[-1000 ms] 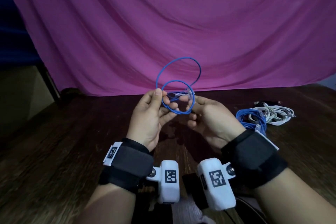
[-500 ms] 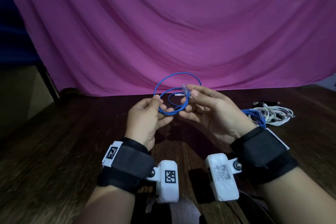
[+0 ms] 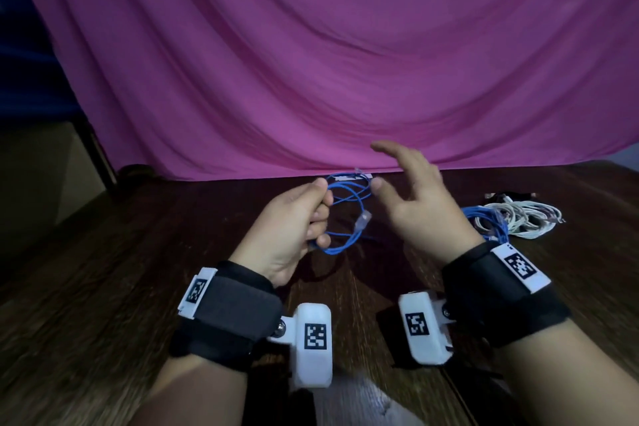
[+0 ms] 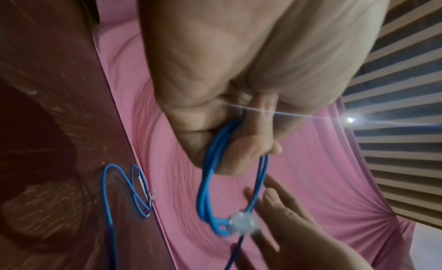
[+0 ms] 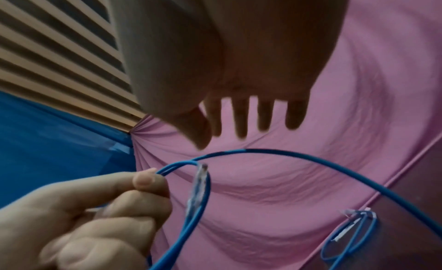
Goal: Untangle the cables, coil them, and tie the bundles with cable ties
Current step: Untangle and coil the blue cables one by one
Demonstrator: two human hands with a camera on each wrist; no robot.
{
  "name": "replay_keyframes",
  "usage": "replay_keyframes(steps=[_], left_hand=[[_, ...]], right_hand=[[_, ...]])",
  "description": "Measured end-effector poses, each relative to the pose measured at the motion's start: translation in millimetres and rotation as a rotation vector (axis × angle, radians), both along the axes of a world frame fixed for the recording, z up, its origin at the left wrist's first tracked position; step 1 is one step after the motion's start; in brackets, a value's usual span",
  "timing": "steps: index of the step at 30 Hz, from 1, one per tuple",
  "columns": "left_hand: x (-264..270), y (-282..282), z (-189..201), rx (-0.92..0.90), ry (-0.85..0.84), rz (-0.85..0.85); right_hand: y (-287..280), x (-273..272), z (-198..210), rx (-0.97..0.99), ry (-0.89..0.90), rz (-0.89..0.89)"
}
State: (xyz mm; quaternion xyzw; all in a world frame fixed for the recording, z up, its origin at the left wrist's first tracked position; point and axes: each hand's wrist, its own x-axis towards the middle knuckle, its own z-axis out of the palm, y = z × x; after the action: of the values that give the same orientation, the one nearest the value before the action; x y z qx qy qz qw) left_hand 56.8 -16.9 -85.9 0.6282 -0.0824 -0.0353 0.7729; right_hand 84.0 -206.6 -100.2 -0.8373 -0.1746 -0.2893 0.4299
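Observation:
My left hand [image 3: 320, 214] grips a thin blue cable [image 3: 347, 218] gathered into a few loose loops above the dark wooden table [image 3: 138, 287]. The loops [image 4: 205, 179] hang out of the fist. A clear plug [image 3: 364, 220] on the cable's end dangles free beside the loops, and it is blurred in the left wrist view. My right hand [image 3: 380, 166] hovers just right of the coil with straight, spread fingers [image 5: 241, 119] and holds nothing. In the right wrist view my left hand's thumb [image 5: 143, 179] pinches the cable [image 5: 287, 155] above the plug [image 5: 198, 189].
A second small blue loop with a white strip [image 3: 345, 178] lies on the table at the foot of the pink cloth backdrop [image 3: 311, 62]. A pile of blue [image 3: 484, 221] and white cables [image 3: 522, 218] lies at the right. Dark furniture stands at the far left.
My right hand has let go of the plug end and opened, lifting away to the right. The coil now hangs lower from my left hand alone, plug dangling.

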Motion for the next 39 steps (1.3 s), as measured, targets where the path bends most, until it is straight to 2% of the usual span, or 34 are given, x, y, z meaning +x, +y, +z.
replay_keyframes(steps=[2,4,7,10,17,20,24,26,29,31,33,34,37,39], left_hand=[[-2,0,0,0.066,-0.022,-0.030],[-2,2,0,0.094,-0.030,-0.007],[-1,5,1,0.048,0.013,0.008],[2,9,3,-0.143,0.071,0.017],[11,24,9,-0.660,0.104,0.083],[14,28,11,-0.771,0.084,0.190],[17,30,10,-0.747,0.024,0.302],[19,28,8,-0.641,-0.041,0.413],[22,22,2,-0.257,-0.223,0.603],[22,19,-4,0.088,-0.339,0.628],[18,16,-9,0.346,-0.377,0.525],[15,14,-10,0.373,-0.351,0.423],[3,2,-6,0.151,-0.185,0.016],[-2,-5,-2,0.029,-0.143,-0.112]], right_hand=[[2,-3,-3,0.066,0.246,0.237],[7,-5,-6,0.107,0.380,0.327],[8,-5,-3,0.125,0.319,0.297],[4,-2,-1,0.124,0.222,0.237],[19,-7,-16,-0.104,0.336,0.171],[28,-15,-16,-0.199,0.320,0.185],[35,-28,-7,-0.263,0.196,0.206],[38,-34,-3,-0.275,0.135,0.238],[44,-41,3,-0.299,0.060,0.296],[46,-41,5,-0.275,-0.023,0.308],[45,-37,8,-0.232,-0.123,0.271],[43,-35,9,-0.180,-0.155,0.233],[33,-26,10,0.056,-0.162,0.116],[32,-23,9,0.175,-0.056,0.163]])
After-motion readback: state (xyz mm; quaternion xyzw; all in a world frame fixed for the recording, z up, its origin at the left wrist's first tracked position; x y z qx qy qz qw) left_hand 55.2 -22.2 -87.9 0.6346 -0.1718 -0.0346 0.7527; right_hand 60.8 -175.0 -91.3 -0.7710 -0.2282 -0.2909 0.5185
